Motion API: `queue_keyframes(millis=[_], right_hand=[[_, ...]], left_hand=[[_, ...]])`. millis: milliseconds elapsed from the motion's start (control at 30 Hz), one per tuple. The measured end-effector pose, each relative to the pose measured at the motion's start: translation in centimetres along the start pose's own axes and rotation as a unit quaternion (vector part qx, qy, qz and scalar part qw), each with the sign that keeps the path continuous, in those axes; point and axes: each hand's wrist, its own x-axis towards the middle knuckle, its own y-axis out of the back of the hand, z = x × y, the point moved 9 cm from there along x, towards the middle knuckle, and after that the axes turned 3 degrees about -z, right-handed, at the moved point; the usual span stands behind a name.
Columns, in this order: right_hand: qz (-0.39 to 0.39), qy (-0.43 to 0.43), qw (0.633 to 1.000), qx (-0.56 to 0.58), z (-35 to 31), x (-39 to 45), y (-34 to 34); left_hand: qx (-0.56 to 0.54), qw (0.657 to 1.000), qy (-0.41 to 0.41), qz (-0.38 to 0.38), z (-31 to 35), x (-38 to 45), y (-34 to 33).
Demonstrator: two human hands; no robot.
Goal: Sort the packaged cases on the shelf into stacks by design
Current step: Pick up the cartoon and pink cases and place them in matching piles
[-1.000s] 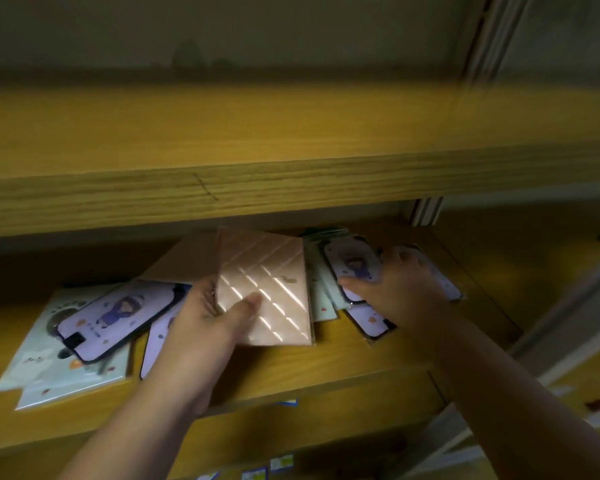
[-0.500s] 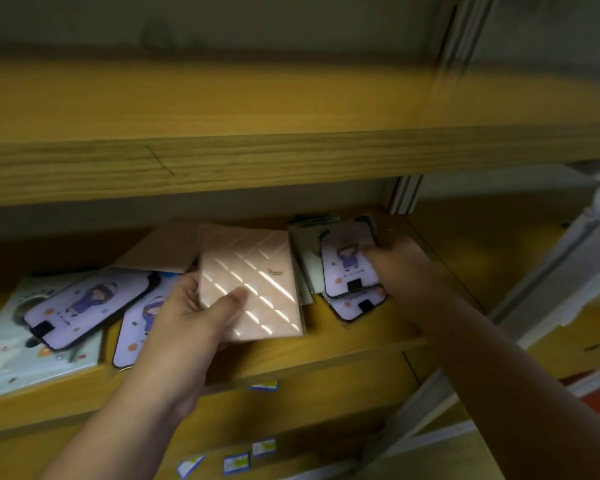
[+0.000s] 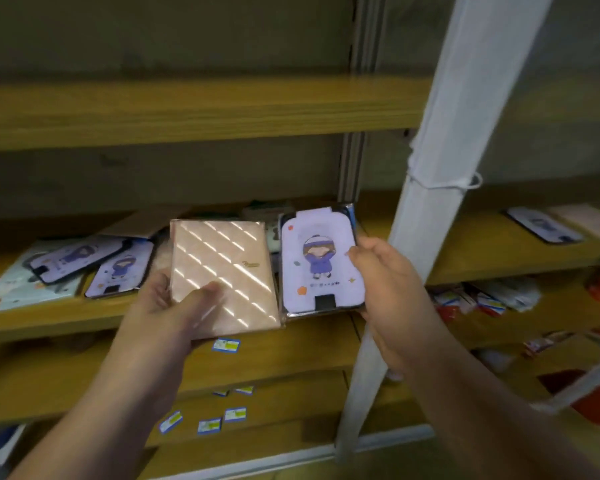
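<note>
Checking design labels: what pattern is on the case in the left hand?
Pink case with a diagonal quilted diamond pattern, gripped by the left hand; head view.

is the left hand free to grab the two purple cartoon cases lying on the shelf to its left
Probably not yet. The left hand grips the pink quilted case, so its fingers are occupied. The two purple cases lie uncovered on the shelf beside it; setting the pink one down would free it.

Pink quilted case [image 3: 222, 271] in my left hand [image 3: 167, 306]: glossy wrap, streaked glare. Lilac cartoon case [image 3: 321, 265] in my right hand [image 3: 388, 289]: shiny clear plastic sleeve. Shelf [image 3: 66, 317]: matt wood grain.
</note>
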Motion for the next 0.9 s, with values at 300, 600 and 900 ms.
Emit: queue_keyframes(millis=[300, 600, 900], right_hand=[[-0.040, 0.010, 0.998, 0.044, -2.8, -8.5, 13.2], [0.099, -0.045, 0.992, 0.066, -1.3, -9.8, 30.5], [0.170, -0.028, 0.984, 0.043, -1.3, -8.3, 42.4]], left_hand=[[-0.020, 1.000, -0.015, -0.005, -1.4, -11.0, -11.2], [-0.005, 0.997, 0.048, -0.057, -5.4, -12.3, -24.9], [0.001, 0.991, 0.084, -0.107, -9.4, -8.4, -37.2]])
